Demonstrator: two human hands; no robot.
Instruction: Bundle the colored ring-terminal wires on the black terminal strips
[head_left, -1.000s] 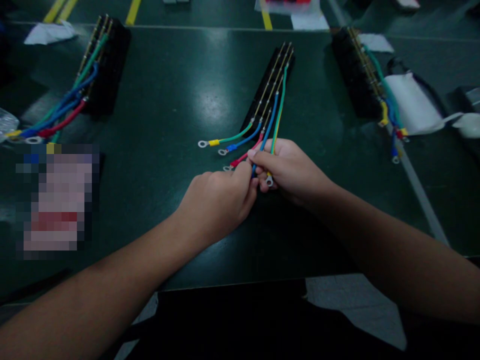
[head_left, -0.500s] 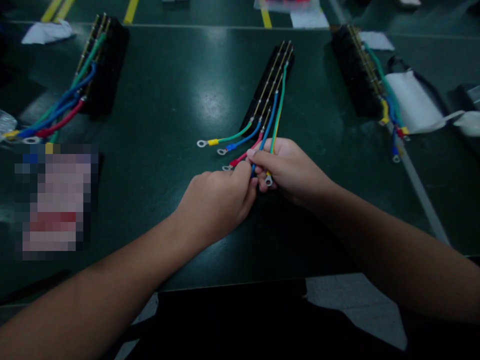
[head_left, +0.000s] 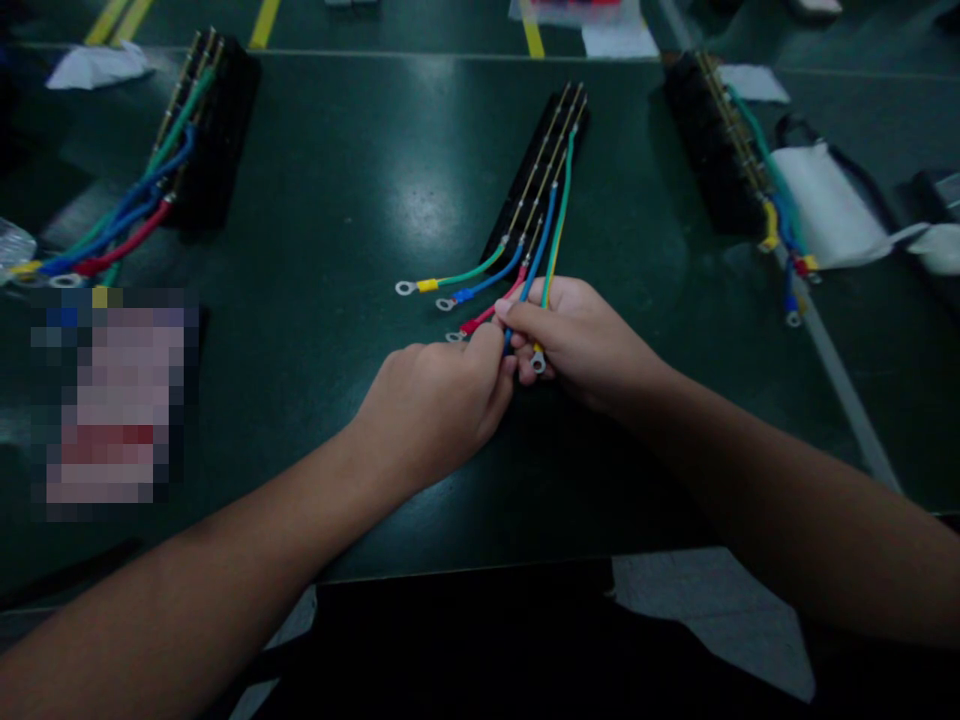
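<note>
1. The left hand (head_left: 442, 400) was closed in a loose fist, thumb and forefinger pinched on the lower end of the blue wire (head_left: 541, 240). The contact point was mostly hidden by the knuckles.
2. The right hand (head_left: 585, 345) was curled shut around the green-and-yellow wire (head_left: 559, 215). The wire's ring terminal (head_left: 538, 362) stuck out just below the fingers. The two hands touched at the fingertips.
3. Both wires ran up and away from the hands into the middle terminal strip (head_left: 525, 185). The strip lay flat and aslant on the dark green table (head_left: 337, 200).
4. Three shorter leads fanned out left of the hands and lay loose on the table: a green lead (head_left: 469, 275), a short blue lead (head_left: 487, 285) and a red lead (head_left: 487, 316). The red one lay just beside the left forefinger.
5. Two more strips with wires sat well apart from the hands, a left strip (head_left: 217, 140) and a right strip (head_left: 709, 150).
6. Risks, as judged:
   - The middle strip looked unheld, so a tug on either wire could drag it or slew it across the table.
   - A hard pull might loosen a wire at its far end in the strip.
   - With the wires bunched close, the fingers could catch the red lead by mistake.
   - Light was poor, and green could be misread against blue.
</note>
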